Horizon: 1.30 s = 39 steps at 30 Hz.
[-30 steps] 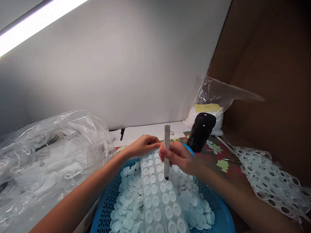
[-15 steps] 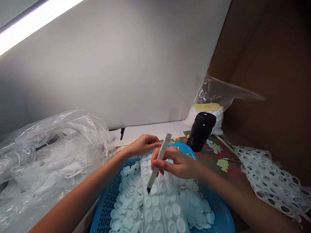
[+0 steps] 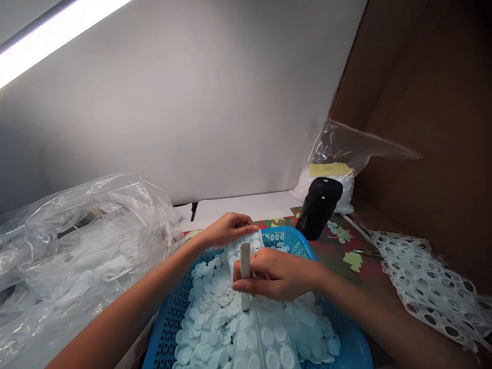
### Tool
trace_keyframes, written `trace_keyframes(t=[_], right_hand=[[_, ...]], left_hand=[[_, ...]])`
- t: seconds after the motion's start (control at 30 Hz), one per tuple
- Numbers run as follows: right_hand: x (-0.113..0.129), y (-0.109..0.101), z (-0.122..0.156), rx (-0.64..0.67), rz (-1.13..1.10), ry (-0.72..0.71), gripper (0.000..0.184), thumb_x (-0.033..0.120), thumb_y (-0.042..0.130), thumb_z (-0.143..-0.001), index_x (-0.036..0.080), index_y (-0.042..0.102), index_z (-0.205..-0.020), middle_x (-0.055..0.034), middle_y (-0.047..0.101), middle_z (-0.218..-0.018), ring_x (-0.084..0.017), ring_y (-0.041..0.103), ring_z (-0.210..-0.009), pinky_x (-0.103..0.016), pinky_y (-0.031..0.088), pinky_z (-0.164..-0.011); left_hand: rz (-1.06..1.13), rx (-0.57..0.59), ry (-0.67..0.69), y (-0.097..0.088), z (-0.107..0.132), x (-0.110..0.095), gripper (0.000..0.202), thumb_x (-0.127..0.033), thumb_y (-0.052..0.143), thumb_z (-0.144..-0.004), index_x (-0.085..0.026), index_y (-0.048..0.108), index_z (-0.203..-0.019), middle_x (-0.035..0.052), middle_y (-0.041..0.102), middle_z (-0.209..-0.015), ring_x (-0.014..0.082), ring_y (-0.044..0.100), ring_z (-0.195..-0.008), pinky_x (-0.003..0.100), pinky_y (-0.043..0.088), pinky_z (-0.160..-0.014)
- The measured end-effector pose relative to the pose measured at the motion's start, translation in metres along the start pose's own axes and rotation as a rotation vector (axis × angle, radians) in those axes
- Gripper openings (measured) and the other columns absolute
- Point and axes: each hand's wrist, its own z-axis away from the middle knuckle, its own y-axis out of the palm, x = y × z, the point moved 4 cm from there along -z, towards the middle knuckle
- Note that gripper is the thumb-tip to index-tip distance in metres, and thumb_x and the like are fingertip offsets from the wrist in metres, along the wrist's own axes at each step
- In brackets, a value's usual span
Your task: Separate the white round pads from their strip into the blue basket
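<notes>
A blue perforated basket [image 3: 172,312] in front of me is heaped with white round discs [image 3: 207,302]. A white sheet [image 3: 265,338] of discs in rows lies across the heap. My left hand [image 3: 226,229] pinches the far end of that sheet at the basket's back rim. My right hand [image 3: 272,274] is closed round a white stick-like tool [image 3: 245,266], held upright with its lower tip pressed into the sheet near the basket's middle.
A crumpled clear plastic bag [image 3: 77,246] fills the left side. A black cylinder [image 3: 318,207] stands behind the basket, with a clear bag of white pieces [image 3: 338,164] beyond it. A white punched-out sheet [image 3: 426,287] lies at right beside a brown cardboard wall [image 3: 423,102].
My right hand has moved toward me and lower with the tool, which went from upright to tilted and back upright. The left hand has kept its pinch on the sheet's far end.
</notes>
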Motion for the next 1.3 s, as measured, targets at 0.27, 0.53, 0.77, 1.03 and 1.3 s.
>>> trace_keyframes(t=[0.27,0.53,0.77,1.03,1.3], right_hand=[[-0.002,-0.017,0.004,-0.355,-0.44,0.0,0.027,0.035,0.042,-0.095,0.015,0.052,-0.081,0.0013,0.05,-0.067,-0.007,0.05,-0.054,-0.019,0.041,-0.05],[-0.002,-0.015,0.003,-0.294,-0.276,-0.022,0.025,0.031,0.043,-0.095,0.015,0.054,-0.08,0.0019,0.051,-0.065,-0.007,0.051,-0.053,-0.019,0.04,-0.048],[-0.002,-0.006,0.002,-0.119,-0.042,-0.003,0.02,0.03,0.043,-0.096,0.016,0.054,-0.085,0.003,0.053,-0.065,-0.007,0.048,-0.055,-0.018,0.037,-0.052],[-0.003,-0.003,0.002,-0.068,-0.126,0.013,0.02,0.03,0.045,-0.095,0.016,0.054,-0.084,0.0029,0.054,-0.066,-0.007,0.051,-0.056,-0.018,0.038,-0.053],[-0.004,-0.021,0.007,-0.445,-0.424,0.045,0.03,0.036,0.045,-0.093,0.015,0.051,-0.074,0.0029,0.046,-0.063,-0.007,0.047,-0.052,-0.019,0.039,-0.048]], left_hand=[[0.024,0.017,0.01,0.0,-0.001,0.003,0.026,-0.033,0.047,-0.086,-0.014,0.056,-0.072,-0.0019,0.045,-0.062,0.0086,0.036,-0.056,0.022,0.028,-0.049],[0.046,0.0,0.017,0.0,-0.002,0.0,0.025,-0.033,0.05,-0.086,-0.014,0.058,-0.071,-0.0025,0.044,-0.061,0.0081,0.035,-0.055,0.022,0.028,-0.049],[0.0,0.0,0.0,0.0,0.0,0.0,0.032,-0.04,0.047,-0.089,-0.014,0.059,-0.075,-0.0038,0.038,-0.058,0.0082,0.033,-0.054,0.022,0.024,-0.047],[-0.001,0.0,-0.003,0.0,-0.001,0.001,0.03,-0.04,0.048,-0.088,-0.015,0.058,-0.074,-0.0041,0.037,-0.058,0.0081,0.031,-0.053,0.022,0.023,-0.046],[0.025,0.016,0.015,0.0,-0.002,0.002,0.026,-0.032,0.046,-0.085,-0.014,0.055,-0.07,-0.0025,0.043,-0.06,0.0082,0.035,-0.054,0.021,0.025,-0.047]])
